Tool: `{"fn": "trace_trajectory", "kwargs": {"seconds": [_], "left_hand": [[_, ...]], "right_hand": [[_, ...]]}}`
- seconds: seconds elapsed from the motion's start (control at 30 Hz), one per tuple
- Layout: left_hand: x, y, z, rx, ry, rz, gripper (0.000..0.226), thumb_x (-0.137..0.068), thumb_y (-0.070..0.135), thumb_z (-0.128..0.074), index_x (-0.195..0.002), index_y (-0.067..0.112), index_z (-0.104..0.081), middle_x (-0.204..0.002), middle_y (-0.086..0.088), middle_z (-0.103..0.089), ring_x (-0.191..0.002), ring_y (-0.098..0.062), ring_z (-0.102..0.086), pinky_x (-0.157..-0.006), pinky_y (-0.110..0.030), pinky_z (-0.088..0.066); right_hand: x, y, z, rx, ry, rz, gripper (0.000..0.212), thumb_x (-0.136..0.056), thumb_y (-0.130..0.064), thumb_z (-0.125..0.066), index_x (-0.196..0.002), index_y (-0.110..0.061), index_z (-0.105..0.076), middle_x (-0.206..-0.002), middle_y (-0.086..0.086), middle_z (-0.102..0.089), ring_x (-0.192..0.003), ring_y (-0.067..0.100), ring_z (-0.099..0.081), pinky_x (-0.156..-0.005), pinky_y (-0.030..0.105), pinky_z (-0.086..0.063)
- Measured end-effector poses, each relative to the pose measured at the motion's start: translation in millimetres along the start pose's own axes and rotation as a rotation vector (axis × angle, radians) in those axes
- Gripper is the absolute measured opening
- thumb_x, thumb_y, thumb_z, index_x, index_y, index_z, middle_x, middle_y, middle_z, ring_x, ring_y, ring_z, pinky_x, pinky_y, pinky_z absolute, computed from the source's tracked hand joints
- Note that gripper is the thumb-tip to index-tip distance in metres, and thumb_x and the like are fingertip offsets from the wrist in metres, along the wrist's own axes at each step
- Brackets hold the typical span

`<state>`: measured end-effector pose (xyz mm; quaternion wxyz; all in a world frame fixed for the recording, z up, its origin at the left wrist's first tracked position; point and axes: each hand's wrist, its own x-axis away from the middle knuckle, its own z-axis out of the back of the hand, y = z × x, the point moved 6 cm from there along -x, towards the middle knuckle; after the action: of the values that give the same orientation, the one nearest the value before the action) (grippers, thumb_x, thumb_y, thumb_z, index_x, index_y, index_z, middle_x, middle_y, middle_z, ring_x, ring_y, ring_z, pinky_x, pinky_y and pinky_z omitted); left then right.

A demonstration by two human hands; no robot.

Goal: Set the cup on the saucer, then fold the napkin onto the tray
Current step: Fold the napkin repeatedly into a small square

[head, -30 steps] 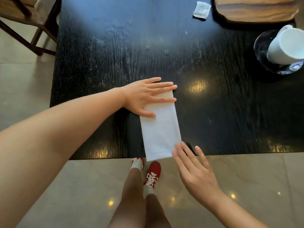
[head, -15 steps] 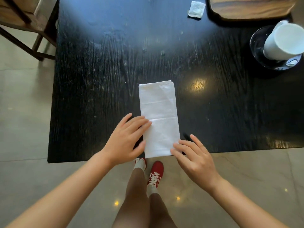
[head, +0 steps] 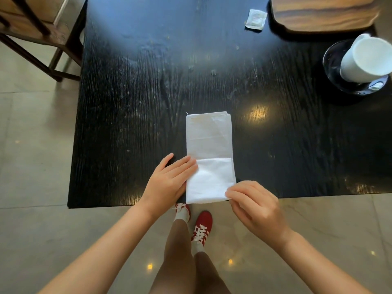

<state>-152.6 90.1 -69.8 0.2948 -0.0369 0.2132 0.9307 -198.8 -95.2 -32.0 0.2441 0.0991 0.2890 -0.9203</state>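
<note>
Left hand [head: 169,181] lies flat on the napkin [head: 209,158]; right hand [head: 252,205] pinches its near corner — cup [head: 364,58] on saucer [head: 333,66] far right, tray [head: 324,13], packet [head: 256,19] beyond on the table [head: 127,102].

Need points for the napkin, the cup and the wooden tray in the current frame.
napkin [head: 209,143], head view, upper middle of the folded white cloth.
cup [head: 358,64], head view, outer white wall below the rim.
wooden tray [head: 324,15], head view, bare wood grain near its front edge.
</note>
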Motion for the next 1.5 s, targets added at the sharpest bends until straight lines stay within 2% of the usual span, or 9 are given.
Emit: {"fn": "trace_trajectory", "kwargs": {"seconds": [0.1,0.2,0.43,0.63,0.77,1.07,1.2,1.33,1.5], "left_hand": [[-0.8,-1.7,-0.2,0.014,0.036,0.020,0.034,-0.096,0.027,-0.043,-0.111,0.008,-0.067,-0.115,-0.007,-0.067,-0.113,-0.022,-0.059,-0.106,-0.048,-0.034],[-0.1,-2.8,0.2,0.024,0.030,0.004,0.035,-0.097,0.028,-0.041,-0.112,0.008,-0.066,-0.116,-0.007,-0.067,-0.114,-0.022,-0.059,-0.107,-0.047,-0.033],[-5.0,-13.9,4.4,0.153,0.102,0.114,0.025,-0.090,0.021,-0.051,-0.104,0.009,-0.069,-0.107,-0.004,-0.071,-0.107,-0.017,-0.063,-0.110,-0.046,-0.027],[-25.6,-23.5,5.5,0.328,0.236,0.469,0.025,-0.091,0.027,-0.044,-0.077,0.011,-0.057,-0.066,-0.001,-0.058,-0.063,-0.005,-0.049,-0.104,-0.048,-0.037],[-38.4,-23.3,4.5,0.391,0.298,0.580,0.030,-0.092,0.033,-0.038,-0.078,0.011,-0.054,-0.068,0.007,-0.050,-0.063,0.002,-0.040,-0.084,-0.037,-0.042],[-50.9,-29.7,-0.5,0.121,0.262,0.663,0.024,-0.091,0.031,-0.043,-0.092,0.012,-0.058,-0.064,0.000,-0.054,-0.056,-0.018,-0.049,-0.069,-0.034,-0.035],[-52.7,-33.3,3.3,0.065,0.255,0.705,0.032,-0.085,0.024,-0.060,-0.114,0.010,-0.053,-0.088,-0.005,-0.059,-0.080,-0.022,-0.055,-0.076,-0.036,-0.036],[-67.3,-27.3,-3.1,-0.111,0.105,0.430,0.060,-0.089,0.018,-0.044,-0.145,0.012,-0.022,-0.150,-0.009,-0.032,-0.139,-0.021,-0.024,-0.106,-0.047,-0.026],[-77.9,-32.3,-22.4,-0.151,-0.080,0.230,0.056,-0.096,0.033,-0.024,-0.147,0.014,-0.011,-0.155,-0.003,-0.010,-0.143,-0.015,-0.007,-0.114,-0.051,-0.003]], "right_hand": [[-0.3,16.8,-13.9,0.088,-0.100,-0.005,0.043,-0.079,-0.027,-0.068,-0.118,-0.012,-0.056,-0.118,0.010,-0.065,-0.117,0.021,-0.052,-0.103,0.034,-0.041],[-10.1,35.8,-25.7,0.114,-0.187,-0.068,0.056,-0.076,-0.030,-0.072,-0.126,-0.010,-0.054,-0.132,0.011,-0.056,-0.129,0.026,-0.042,-0.106,0.043,-0.035],[-46.1,50.0,-17.1,-0.027,-0.025,-0.244,0.024,-0.083,-0.028,-0.058,-0.097,-0.012,-0.069,-0.097,0.002,-0.071,-0.098,0.018,-0.061,-0.094,0.034,-0.040],[-57.3,59.1,-17.0,-0.088,0.113,-0.549,0.026,-0.084,-0.039,-0.056,-0.081,-0.015,-0.066,-0.074,-0.004,-0.069,-0.069,0.003,-0.050,-0.085,0.027,-0.032],[-59.7,61.4,-23.9,-0.174,0.152,-0.668,0.023,-0.084,-0.040,-0.055,-0.076,-0.019,-0.060,-0.070,-0.007,-0.062,-0.065,0.010,-0.056,-0.082,0.043,-0.045],[-58.9,62.4,-33.1,-0.006,0.171,-0.790,0.026,-0.086,-0.032,-0.058,-0.066,-0.017,-0.052,-0.065,-0.005,-0.052,-0.064,0.013,-0.048,-0.079,0.030,-0.027],[-66.2,58.8,-27.5,0.083,0.175,-0.807,0.015,-0.082,-0.031,-0.062,-0.080,-0.018,-0.054,-0.077,-0.004,-0.052,-0.071,0.013,-0.048,-0.083,0.038,-0.037],[-83.5,49.8,-29.3,0.228,0.062,-0.607,0.068,-0.081,-0.015,-0.062,-0.141,-0.014,-0.029,-0.141,0.009,-0.041,-0.132,0.022,-0.034,-0.106,0.046,-0.030],[-98.4,50.2,-58.3,0.294,-0.211,-0.328,0.067,-0.085,-0.006,-0.030,-0.148,-0.013,-0.008,-0.156,0.006,-0.008,-0.145,0.019,-0.001,-0.117,0.043,-0.003]]}}
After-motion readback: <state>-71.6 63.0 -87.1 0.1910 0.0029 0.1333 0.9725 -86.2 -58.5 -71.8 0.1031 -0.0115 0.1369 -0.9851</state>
